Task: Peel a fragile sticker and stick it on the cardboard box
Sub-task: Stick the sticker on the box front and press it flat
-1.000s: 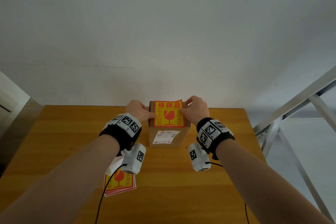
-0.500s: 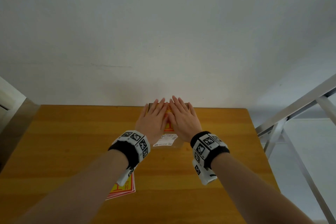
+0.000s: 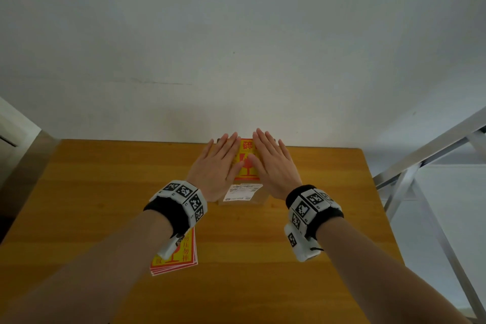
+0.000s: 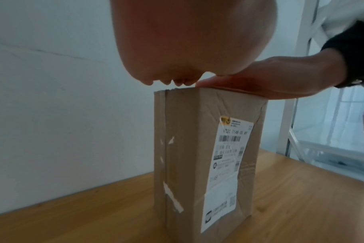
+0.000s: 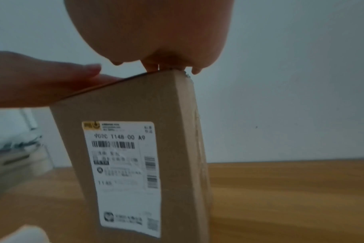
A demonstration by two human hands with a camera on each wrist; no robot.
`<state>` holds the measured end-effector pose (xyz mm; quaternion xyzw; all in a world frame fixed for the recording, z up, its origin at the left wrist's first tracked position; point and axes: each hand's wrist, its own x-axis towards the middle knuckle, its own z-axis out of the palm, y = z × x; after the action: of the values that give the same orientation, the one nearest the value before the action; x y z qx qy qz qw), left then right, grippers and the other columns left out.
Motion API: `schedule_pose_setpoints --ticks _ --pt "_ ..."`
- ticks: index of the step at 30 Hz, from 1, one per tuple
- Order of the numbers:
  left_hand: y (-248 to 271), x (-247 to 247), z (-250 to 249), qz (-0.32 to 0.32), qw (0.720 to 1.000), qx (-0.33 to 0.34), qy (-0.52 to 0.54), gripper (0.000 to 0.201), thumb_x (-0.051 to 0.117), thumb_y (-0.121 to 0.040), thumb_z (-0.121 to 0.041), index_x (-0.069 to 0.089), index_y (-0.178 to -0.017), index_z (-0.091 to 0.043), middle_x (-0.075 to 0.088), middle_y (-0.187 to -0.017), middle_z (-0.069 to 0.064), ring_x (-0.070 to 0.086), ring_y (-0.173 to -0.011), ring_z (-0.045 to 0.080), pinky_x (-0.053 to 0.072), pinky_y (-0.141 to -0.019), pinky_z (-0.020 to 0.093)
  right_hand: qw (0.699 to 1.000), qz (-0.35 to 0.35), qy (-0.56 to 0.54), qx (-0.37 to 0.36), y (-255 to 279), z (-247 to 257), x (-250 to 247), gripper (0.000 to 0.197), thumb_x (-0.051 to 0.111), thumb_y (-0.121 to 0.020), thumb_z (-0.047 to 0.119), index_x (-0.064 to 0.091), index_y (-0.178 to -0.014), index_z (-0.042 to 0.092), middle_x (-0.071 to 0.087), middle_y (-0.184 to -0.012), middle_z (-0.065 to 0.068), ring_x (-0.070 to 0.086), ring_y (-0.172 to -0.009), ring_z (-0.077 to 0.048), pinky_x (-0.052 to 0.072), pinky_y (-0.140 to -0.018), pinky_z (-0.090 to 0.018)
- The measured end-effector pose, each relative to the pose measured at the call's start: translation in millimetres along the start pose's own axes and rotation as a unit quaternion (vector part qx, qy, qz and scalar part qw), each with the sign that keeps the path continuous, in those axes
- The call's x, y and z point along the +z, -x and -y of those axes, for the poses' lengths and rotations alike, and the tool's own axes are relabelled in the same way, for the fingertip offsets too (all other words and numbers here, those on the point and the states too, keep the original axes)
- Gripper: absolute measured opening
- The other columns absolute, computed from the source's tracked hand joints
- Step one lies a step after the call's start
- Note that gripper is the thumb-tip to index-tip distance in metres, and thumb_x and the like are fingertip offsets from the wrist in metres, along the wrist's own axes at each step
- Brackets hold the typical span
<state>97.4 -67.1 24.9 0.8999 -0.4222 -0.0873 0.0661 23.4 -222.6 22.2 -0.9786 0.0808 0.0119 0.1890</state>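
A brown cardboard box (image 3: pixel 259 196) stands upright near the table's far edge, a white shipping label (image 3: pixel 242 191) on its near face. The yellow and red fragile sticker (image 3: pixel 246 159) lies on the box top, only its middle strip showing. My left hand (image 3: pixel 219 163) lies flat on the sticker's left part, fingers straight. My right hand (image 3: pixel 273 162) lies flat on its right part. From the left wrist view the box (image 4: pixel 197 148) is seen from the side, with the right hand (image 4: pixel 260 82) pressed on its top. In the right wrist view the box (image 5: pixel 135 106) has the left hand (image 5: pixel 41 78) flat on top.
A stack of yellow and red fragile stickers (image 3: pixel 175 258) lies on the wooden table (image 3: pixel 105 192) under my left forearm. A white wall stands just behind the box. A metal frame (image 3: pixel 420 160) stands off the table's right side.
A second ago both hands pinched the sticker's side edges above the box top. They then laid flat over it, and now they have slid apart, showing the sticker's middle.
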Motion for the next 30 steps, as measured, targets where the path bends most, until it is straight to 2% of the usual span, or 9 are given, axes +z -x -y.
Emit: schedule_pose_setpoints --ticks 4,9,14,18,21,23,27,28,30 --pt "13.2 1.3 9.7 0.014 0.997 0.065 -0.04 0.071 -0.011 -0.083 -0.059 -0.015 -0.144 -0.023 -0.014 -0.156 -0.007 -0.013 -0.146 0.012 -0.002 -0.122 0.036 0.993 0.002 0.082 -0.088 11.9 -6.6 1.5 0.078 0.005 -0.087 0.064 0.009 -0.151 0.02 0.005 -0.161 0.002 0.0 -0.148 -0.011 0.003 -0.122 -0.038" --pt "13.6 6.9 10.4 0.008 0.996 0.07 -0.062 0.08 -0.02 -0.078 -0.061 -0.01 -0.146 -0.019 -0.009 -0.157 -0.003 -0.007 -0.148 0.016 -0.001 -0.121 0.034 0.985 0.005 0.135 -0.106 10.5 -10.5 5.3 0.083 0.005 -0.085 0.067 0.013 -0.151 0.017 0.013 -0.16 -0.001 0.008 -0.148 -0.016 0.003 -0.121 -0.037" --pt "10.2 8.4 13.9 0.011 0.995 0.075 -0.066 0.082 -0.023 -0.074 -0.063 -0.015 -0.144 -0.021 -0.018 -0.15 -0.007 -0.017 -0.141 0.01 -0.007 -0.116 0.029 0.986 0.008 0.131 -0.104 8.3 -13.3 7.0 0.084 0.006 -0.084 0.068 0.013 -0.151 0.019 0.014 -0.161 -0.001 0.008 -0.148 -0.017 0.005 -0.121 -0.037" --pt "13.3 7.1 15.6 0.02 0.996 0.075 -0.053 0.086 -0.024 -0.072 -0.066 -0.014 -0.145 -0.021 -0.012 -0.157 -0.004 -0.018 -0.14 0.009 -0.005 -0.117 0.029 0.989 0.019 0.121 -0.087 13.2 -15.3 3.1 0.086 0.001 -0.08 0.07 0.007 -0.151 0.023 0.007 -0.161 0.002 0.004 -0.149 -0.015 0.007 -0.122 -0.038" --pt "17.9 8.2 18.8 0.019 0.997 0.015 0.077 0.081 -0.008 -0.08 -0.064 -0.014 -0.148 -0.021 -0.016 -0.157 -0.004 -0.014 -0.144 0.009 0.001 -0.12 0.03 1.0 -0.007 -0.008 -0.02 22.3 -15.5 0.3 0.076 0.013 -0.088 0.063 0.003 -0.152 0.022 0.002 -0.161 0.004 0.001 -0.148 -0.012 0.005 -0.121 -0.035" --pt "21.1 10.0 19.2 0.017 0.972 -0.057 0.228 0.075 0.006 -0.087 -0.06 -0.011 -0.15 -0.021 -0.014 -0.159 -0.004 -0.007 -0.146 0.009 0.006 -0.12 0.032 0.984 -0.033 -0.161 0.063 26.0 -14.9 3.1 0.073 0.023 -0.092 0.058 0.002 -0.152 0.023 0.005 -0.161 0.003 0.006 -0.148 -0.013 0.012 -0.12 -0.038" --pt "27.0 5.6 6.3 0.064 0.855 -0.184 0.481 0.062 0.013 -0.095 -0.052 0.008 -0.151 -0.024 0.012 -0.159 -0.005 0.012 -0.147 0.016 0.012 -0.118 0.037 0.887 -0.035 -0.413 0.204 23.2 -12.8 19.3 0.096 0.032 -0.073 0.082 0.012 -0.151 0.03 0.036 -0.153 -0.003 0.038 -0.138 -0.021 0.037 -0.111 -0.048" --pt "27.8 4.0 3.2 0.067 0.838 -0.19 0.508 0.058 0.014 -0.097 -0.049 0.013 -0.15 -0.025 0.023 -0.156 -0.004 0.022 -0.144 0.016 0.017 -0.115 0.035 0.872 -0.031 -0.439 0.212 22.6 -11.6 21.6 0.092 0.036 -0.075 0.079 0.016 -0.15 0.03 0.046 -0.146 -0.003 0.048 -0.131 -0.021 0.042 -0.106 -0.049" --pt "28.2 4.4 -0.8 0.058 0.816 -0.185 0.545 0.051 0.02 -0.099 -0.042 0.019 -0.148 -0.027 0.039 -0.147 -0.002 0.039 -0.127 0.01 0.028 -0.105 0.03 0.863 -0.039 -0.456 0.214 22.1 -7.1 22.3 0.069 0.04 -0.09 0.057 0.021 -0.148 0.024 0.058 -0.133 -0.003 0.059 -0.117 -0.02 0.049 -0.099 -0.047"
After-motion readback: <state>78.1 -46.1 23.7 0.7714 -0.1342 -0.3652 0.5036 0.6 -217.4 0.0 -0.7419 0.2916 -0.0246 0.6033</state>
